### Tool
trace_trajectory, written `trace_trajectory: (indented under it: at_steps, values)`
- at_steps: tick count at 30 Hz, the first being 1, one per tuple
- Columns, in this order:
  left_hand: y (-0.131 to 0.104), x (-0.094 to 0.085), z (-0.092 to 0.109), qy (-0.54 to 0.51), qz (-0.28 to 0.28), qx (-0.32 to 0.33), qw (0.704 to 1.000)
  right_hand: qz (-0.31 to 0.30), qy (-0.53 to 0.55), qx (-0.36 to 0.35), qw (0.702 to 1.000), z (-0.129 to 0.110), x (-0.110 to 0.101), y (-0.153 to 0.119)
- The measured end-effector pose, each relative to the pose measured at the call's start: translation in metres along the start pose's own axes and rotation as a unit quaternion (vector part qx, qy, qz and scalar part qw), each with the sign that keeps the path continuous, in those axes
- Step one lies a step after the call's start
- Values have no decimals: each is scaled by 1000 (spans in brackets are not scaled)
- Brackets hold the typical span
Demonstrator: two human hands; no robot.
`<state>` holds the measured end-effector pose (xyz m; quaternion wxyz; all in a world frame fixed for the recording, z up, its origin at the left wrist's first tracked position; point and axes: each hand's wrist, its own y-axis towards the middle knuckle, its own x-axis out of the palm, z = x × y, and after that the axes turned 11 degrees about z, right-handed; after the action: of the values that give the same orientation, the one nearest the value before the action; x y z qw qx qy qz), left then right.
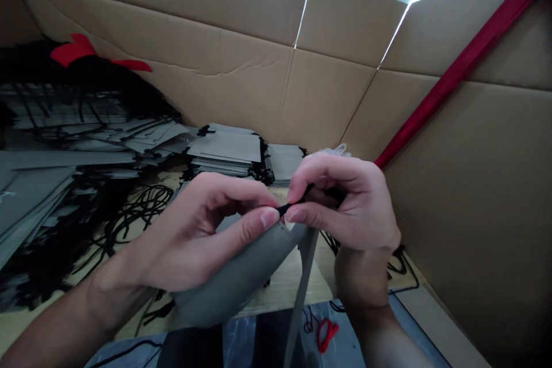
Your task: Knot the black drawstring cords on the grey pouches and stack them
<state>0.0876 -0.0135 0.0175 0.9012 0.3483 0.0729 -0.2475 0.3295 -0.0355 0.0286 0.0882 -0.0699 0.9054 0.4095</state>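
Note:
My left hand (215, 230) pinches a short black cord (283, 209) between thumb and forefinger at the middle of the view. Close to its right, my right hand (345, 201) pinches the same cord, its other fingers curled in. Below the cord, a curved grey sheet (241, 276) hangs under my left hand, with its upper edge near the fingertips. A narrow grey strip (302, 293) runs down from beneath my right hand. The palms hide part of the cord and the sheet's top edge.
Stacks of grey pieces with black cords (230, 146) stand at the back and left. Loose black cords (146, 207) lie on the wooden table (276, 299). Cardboard walls (181, 29) enclose the back and right. A red bundle (328, 334) lies low down; a red strip (457, 72) crosses the right wall.

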Motion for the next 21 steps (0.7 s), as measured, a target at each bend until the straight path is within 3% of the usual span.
trace_trajectory:
  at_steps: [6,11,16,21]
  values:
    - [0,7,2,76,3,62,995,-10,0,-48,999,5,4,2]
    - [0,18,-5,172,116,152,966,6,-60,-45,997,5,7,-2]
    - [-6,23,-11,175,229,145,947,25,-42,-56,997,4,13,-3]
    - [-10,22,-7,162,185,134,960,38,-37,-39,998,1,16,-4]
